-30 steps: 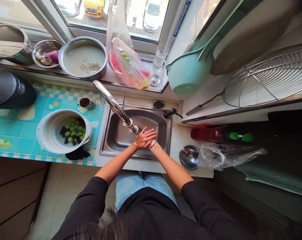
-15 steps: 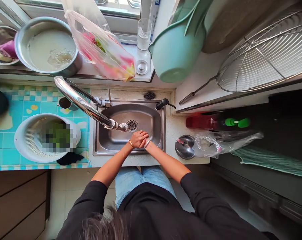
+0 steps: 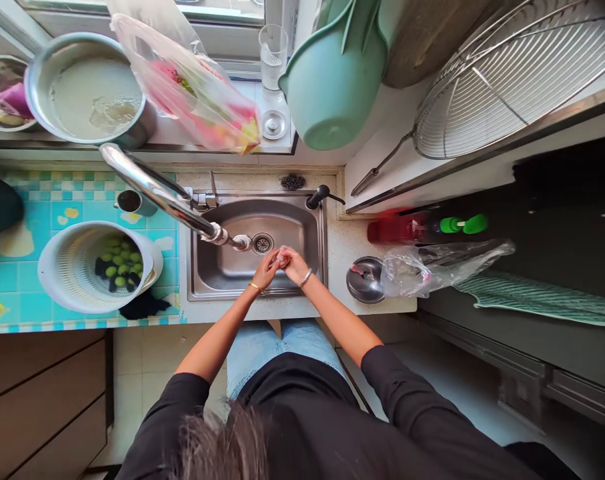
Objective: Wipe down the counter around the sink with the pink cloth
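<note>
Left hand (image 3: 266, 269) and right hand (image 3: 295, 266) are touching over sink (image 3: 227, 261); can't tell if either grip is holding anything.

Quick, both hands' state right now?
Left hand: partly curled, touching the right hand; any hold can't be told.
Right hand: partly curled too; any hold can't be told.

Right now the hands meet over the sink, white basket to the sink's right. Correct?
No, wrong side: the head view shows the white basket to the left of the sink. The left hand and right hand do meet over the sink.
</note>
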Demonstrator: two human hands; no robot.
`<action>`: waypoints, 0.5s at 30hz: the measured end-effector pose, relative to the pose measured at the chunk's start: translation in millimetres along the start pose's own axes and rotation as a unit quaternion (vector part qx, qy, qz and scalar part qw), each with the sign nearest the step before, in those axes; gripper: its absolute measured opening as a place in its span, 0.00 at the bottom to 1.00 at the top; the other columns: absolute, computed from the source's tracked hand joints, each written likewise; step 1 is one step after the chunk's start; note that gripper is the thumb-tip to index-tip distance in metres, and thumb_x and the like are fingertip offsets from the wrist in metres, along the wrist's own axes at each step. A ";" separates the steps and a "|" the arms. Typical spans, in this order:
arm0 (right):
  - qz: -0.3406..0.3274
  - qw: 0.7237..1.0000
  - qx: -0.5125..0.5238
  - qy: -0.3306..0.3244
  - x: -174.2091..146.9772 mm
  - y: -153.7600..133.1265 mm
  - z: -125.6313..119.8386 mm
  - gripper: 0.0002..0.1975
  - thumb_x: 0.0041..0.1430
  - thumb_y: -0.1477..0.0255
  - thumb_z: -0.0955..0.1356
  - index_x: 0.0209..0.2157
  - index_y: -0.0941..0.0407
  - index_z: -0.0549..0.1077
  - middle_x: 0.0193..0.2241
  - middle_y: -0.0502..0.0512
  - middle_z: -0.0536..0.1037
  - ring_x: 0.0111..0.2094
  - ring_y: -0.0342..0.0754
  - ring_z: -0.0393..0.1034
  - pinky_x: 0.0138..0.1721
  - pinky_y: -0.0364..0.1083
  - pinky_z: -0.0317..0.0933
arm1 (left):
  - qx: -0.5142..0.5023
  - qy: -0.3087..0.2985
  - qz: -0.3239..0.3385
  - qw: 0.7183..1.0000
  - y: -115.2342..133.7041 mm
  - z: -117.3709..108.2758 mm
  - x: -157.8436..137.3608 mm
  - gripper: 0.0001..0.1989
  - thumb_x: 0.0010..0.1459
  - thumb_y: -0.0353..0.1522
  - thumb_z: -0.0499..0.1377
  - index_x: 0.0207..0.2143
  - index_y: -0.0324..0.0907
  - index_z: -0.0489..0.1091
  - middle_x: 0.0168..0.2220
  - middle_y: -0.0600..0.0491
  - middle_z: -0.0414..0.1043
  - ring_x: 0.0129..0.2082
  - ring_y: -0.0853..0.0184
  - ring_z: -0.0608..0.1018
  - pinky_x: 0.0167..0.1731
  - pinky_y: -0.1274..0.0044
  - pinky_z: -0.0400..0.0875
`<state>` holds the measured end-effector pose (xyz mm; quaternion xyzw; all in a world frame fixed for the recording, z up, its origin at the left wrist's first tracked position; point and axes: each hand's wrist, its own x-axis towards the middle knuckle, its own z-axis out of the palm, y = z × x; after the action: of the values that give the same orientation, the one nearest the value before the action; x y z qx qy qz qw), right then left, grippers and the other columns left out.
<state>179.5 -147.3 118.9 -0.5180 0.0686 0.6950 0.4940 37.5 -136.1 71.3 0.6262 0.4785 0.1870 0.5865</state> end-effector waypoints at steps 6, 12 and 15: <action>-0.027 0.993 -0.101 0.049 -25.3 20.8 -16.9 0.26 0.45 0.79 0.73 0.49 0.54 0.71 0.30 0.42 0.77 0.24 0.37 0.64 0.26 0.36 0.56 | -0.040 0.009 -0.092 0.995 3.1 4.1 -22.9 0.11 0.62 0.34 0.68 0.42 0.40 0.70 0.44 0.47 0.78 0.44 0.64 0.82 0.47 0.70 0.80; -0.136 0.962 -0.226 0.070 -48.3 47.7 -20.0 0.28 0.38 0.60 0.83 0.40 0.56 0.76 0.33 0.50 0.79 0.33 0.44 0.72 0.33 0.41 0.69 | 0.011 0.020 -0.114 0.993 -1.4 -32.0 -42.5 0.13 0.60 0.26 0.64 0.48 0.38 0.76 0.34 0.52 0.76 0.32 0.66 0.79 0.43 0.70 0.79; -0.169 0.949 -0.244 0.107 -52.8 64.0 -12.9 0.33 0.32 0.56 0.84 0.40 0.57 0.77 0.34 0.52 0.80 0.35 0.44 0.73 0.33 0.41 0.69 | 0.041 0.032 -0.110 0.993 -8.5 -62.6 -64.4 0.10 0.60 0.26 0.62 0.43 0.38 0.80 0.36 0.48 0.78 0.39 0.60 0.81 0.52 0.65 0.77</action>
<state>138.1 -219.9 128.0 -0.6978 -0.1392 0.5376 0.4525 -46.0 -155.3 99.8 0.5872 0.5704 0.1217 0.5613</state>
